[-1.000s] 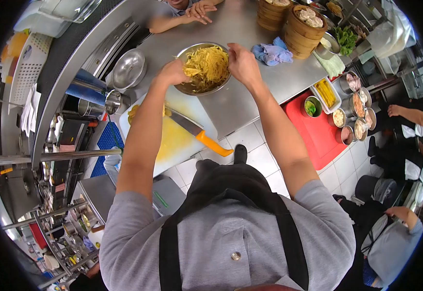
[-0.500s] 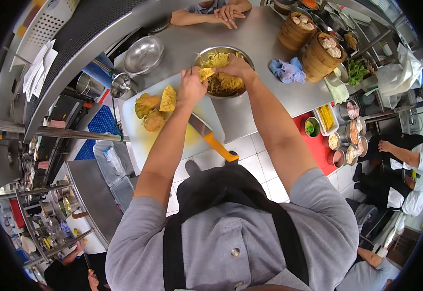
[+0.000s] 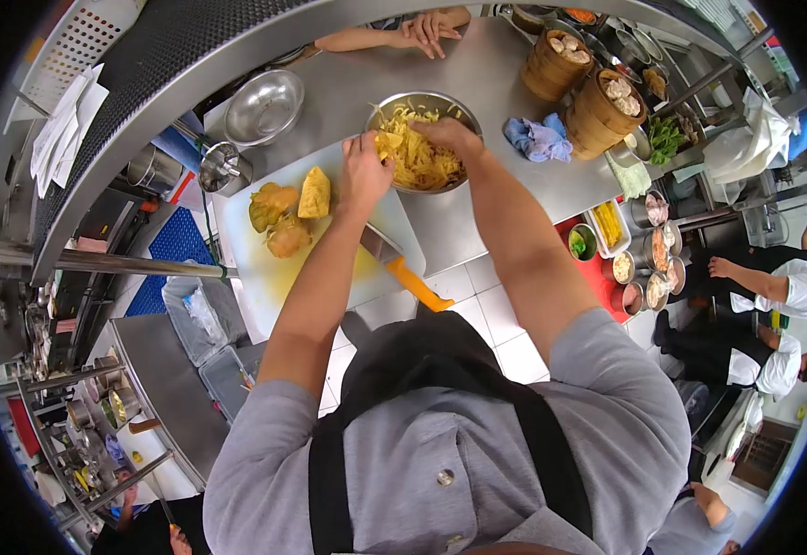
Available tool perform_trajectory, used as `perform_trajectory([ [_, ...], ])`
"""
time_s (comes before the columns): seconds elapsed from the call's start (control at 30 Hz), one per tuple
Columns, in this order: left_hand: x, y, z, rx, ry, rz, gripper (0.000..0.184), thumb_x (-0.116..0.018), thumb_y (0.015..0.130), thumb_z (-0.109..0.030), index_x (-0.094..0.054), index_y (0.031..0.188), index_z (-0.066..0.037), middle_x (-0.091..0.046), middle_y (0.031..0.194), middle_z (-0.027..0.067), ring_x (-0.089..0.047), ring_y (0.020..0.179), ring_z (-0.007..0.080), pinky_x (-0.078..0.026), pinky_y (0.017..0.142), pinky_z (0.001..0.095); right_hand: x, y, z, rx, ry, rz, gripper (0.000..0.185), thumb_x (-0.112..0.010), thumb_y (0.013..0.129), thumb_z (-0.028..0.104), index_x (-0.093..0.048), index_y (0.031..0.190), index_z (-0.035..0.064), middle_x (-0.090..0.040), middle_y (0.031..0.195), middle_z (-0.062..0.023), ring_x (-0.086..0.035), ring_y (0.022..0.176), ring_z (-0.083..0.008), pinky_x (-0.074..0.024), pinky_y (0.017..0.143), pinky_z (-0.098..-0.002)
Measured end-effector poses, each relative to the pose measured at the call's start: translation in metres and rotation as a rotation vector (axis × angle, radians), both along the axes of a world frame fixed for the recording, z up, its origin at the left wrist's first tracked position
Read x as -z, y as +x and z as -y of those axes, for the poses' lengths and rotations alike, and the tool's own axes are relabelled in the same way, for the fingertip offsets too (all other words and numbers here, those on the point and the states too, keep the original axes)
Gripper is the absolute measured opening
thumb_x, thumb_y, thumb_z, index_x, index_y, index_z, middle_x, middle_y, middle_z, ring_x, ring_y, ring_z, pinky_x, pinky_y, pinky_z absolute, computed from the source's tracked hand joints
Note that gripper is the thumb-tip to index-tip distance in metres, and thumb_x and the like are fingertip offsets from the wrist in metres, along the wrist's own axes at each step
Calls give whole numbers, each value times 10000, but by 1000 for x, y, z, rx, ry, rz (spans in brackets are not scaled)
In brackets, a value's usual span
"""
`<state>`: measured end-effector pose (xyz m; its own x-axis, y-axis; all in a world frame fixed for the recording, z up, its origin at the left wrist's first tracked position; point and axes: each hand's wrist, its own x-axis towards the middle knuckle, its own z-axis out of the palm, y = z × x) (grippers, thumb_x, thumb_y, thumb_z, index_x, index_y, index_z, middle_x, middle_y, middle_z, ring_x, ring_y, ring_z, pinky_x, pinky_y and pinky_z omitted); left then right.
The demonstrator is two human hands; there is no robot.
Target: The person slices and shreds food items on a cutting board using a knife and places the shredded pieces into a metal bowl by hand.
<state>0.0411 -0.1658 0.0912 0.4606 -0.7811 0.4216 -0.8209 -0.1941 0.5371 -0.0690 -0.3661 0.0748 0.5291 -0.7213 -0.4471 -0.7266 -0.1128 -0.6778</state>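
Note:
A steel bowl (image 3: pixel 449 99) of yellow shreds (image 3: pixel 412 159) stands on the steel counter. My left hand (image 3: pixel 364 166) grips a yellow piece (image 3: pixel 388 143) at the bowl's left rim. Inside the bowl, my right hand (image 3: pixel 449 137) is closed among the shreds; its fingertips are partly hidden. On the white cutting board (image 3: pixel 246 277) lie a yellow wedge (image 3: pixel 314 192) and brownish-yellow pieces (image 3: pixel 289 237). A knife with an orange handle (image 3: pixel 417 284) rests across the board's right edge, its blade partly behind my left forearm.
An empty steel bowl (image 3: pixel 264 107) sits at the back left. A blue cloth (image 3: pixel 539 139) lies beside bamboo steamers (image 3: pixel 604 116) on the right. Small metal containers (image 3: pixel 622 268) stand near a red board (image 3: pixel 565 225). A person's hands (image 3: pixel 429 32) rest across the counter.
Since a second ago, my left hand has taken hold of a yellow piece, and my right hand has moved from the bowl's right rim into the shreds. The view has shifted, showing more of the board.

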Motion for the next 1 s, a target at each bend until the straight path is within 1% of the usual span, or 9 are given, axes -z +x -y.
perform_trajectory([
  [0.1, 5, 2, 0, -14, -2, 8, 551, -790, 813, -121, -586, 1305, 22, -658, 1238, 250, -542, 1243, 423, -472, 1071, 474, -38, -10, -27, 64, 354, 115, 915, -764, 815, 718, -633, 1396, 23, -739, 1183, -175, -716, 1078, -286, -540, 966, -390],
  [0.17, 9, 1, 0, -27, -7, 0, 551, -789, 814, -123, -586, 1307, 16, -658, 1247, 246, -541, 1251, 420, -472, 1074, 473, -40, -7, -30, 140, 418, 56, 788, -742, 908, 589, -580, 1450, 41, -714, 1286, -173, -715, 1124, -292, -551, 986, -420],
  [0.27, 7, -1, -1, -24, -53, -37, 547, -786, 817, -117, -586, 1310, 11, -658, 1258, 241, -540, 1258, 418, -471, 1076, 477, 74, 11, 15, 240, 796, 317, 417, -597, 1054, 289, -623, 1377, 27, -717, 1310, -151, -712, 1162, -289, -561, 1040, -486],
  [0.43, 4, -2, -7, 14, -66, -78, 530, -783, 830, -102, -580, 1304, 25, -659, 1247, 242, -544, 1241, 427, -477, 1059, 489, 20, -14, -6, 318, 930, 453, 381, -642, 1023, 225, -643, 1341, 16, -732, 1274, -153, -733, 1107, -305, -589, 1007, -486],
  [0.57, 6, 1, -5, 0, -111, -74, 534, -777, 824, -92, -566, 1296, 41, -651, 1215, 240, -551, 1190, 426, -484, 1037, 485, -12, -22, 6, 241, 871, 539, 459, -747, 955, 208, -635, 1358, 19, -720, 1295, -157, -704, 1174, -307, -555, 1057, -494],
  [0.67, 4, 0, -8, -10, -99, -72, 534, -767, 834, -95, -556, 1308, 34, -647, 1222, 244, -545, 1199, 426, -478, 1042, 488, -52, -24, 2, 108, 389, 230, 627, -835, 862, 458, -689, 1339, 77, -711, 1310, -136, -635, 1276, -322, -530, 1015, -509],
  [0.8, 0, 0, -9, -16, -69, -82, 533, -765, 846, -108, -561, 1321, 20, -648, 1230, 245, -544, 1212, 430, -478, 1042, 496, -48, -18, 14, 30, 267, 174, 619, -836, 833, 526, -744, 1260, 88, -713, 1300, -133, -656, 1205, -348, -509, 976, -529],
  [0.9, 1, 1, -6, -26, -76, -67, 519, -766, 858, -129, -575, 1319, 16, -653, 1224, 247, -549, 1215, 437, -482, 1036, 502, -35, -4, -6, -278, 40, -55, 819, -954, 663, 541, -738, 1252, 15, -720, 1309, -153, -659, 1217, -269, -507, 1028, -372],
  [1.0, 9, 0, -2, -41, -112, -47, 521, -770, 858, -138, -573, 1315, 15, -651, 1225, 248, -550, 1211, 438, -484, 1034, 503, -27, 3, -25, -269, 65, -21, 813, -935, 677, 540, -734, 1259, 8, -728, 1276, -148, -665, 1170, -266, -504, 1017, -380],
])
